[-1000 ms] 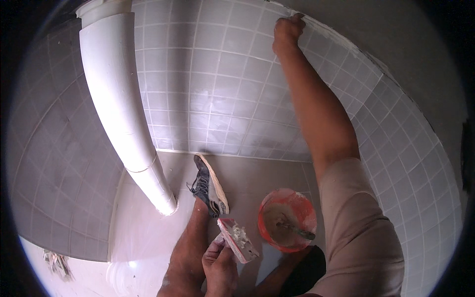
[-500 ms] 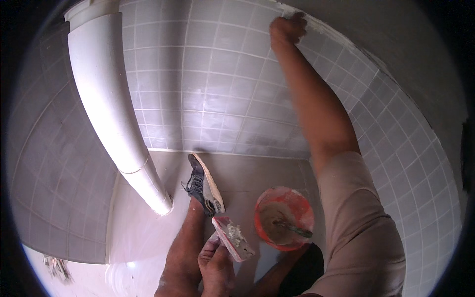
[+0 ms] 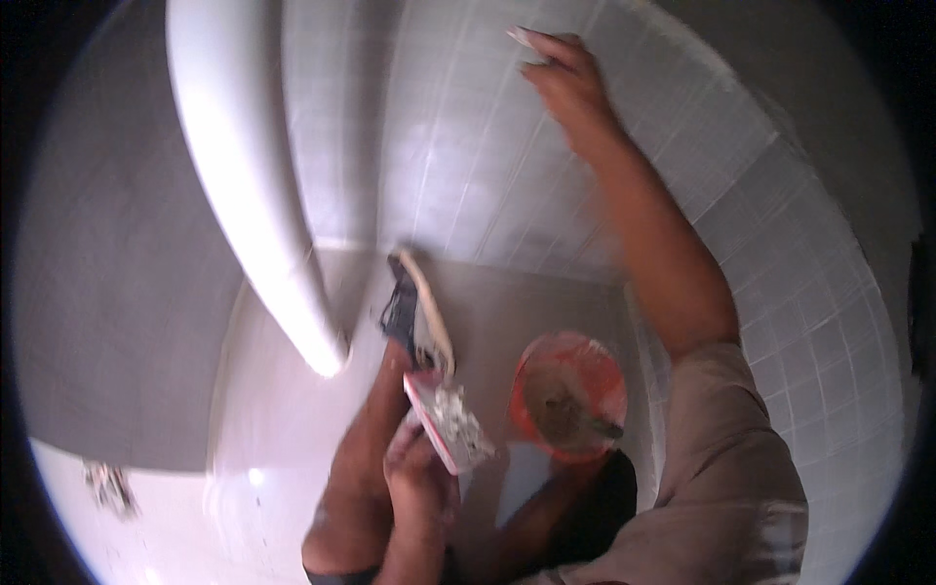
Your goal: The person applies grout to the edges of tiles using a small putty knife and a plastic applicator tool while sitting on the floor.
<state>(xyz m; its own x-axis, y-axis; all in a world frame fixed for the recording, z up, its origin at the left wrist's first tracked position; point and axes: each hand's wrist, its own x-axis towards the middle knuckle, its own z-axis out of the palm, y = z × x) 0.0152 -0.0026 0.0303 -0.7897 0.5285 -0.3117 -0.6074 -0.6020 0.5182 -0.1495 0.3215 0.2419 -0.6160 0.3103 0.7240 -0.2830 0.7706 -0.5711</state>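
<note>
My right hand (image 3: 565, 83) is raised against the white tiled wall (image 3: 458, 156), with a small pale tool (image 3: 522, 37) pressed to the tiles under its fingers. Lower down, my left hand (image 3: 419, 478) grips a flat red-edged board (image 3: 447, 424) loaded with grey-white grout. An orange bucket (image 3: 568, 395) with grey mix in it stands on the floor just right of the board. My foot in a dark sandal (image 3: 414, 317) rests on the floor beyond the left hand.
A thick white pipe (image 3: 244, 185) runs down the wall at the left and ends near the floor. Tiled walls close in on the left and right. A small bit of debris (image 3: 107, 483) lies on the pale floor at lower left.
The view has swung and blurred, shifting the pipe and wall. My right hand has slid down and left across the tiles. My left hand still holds the board near the bucket.
</note>
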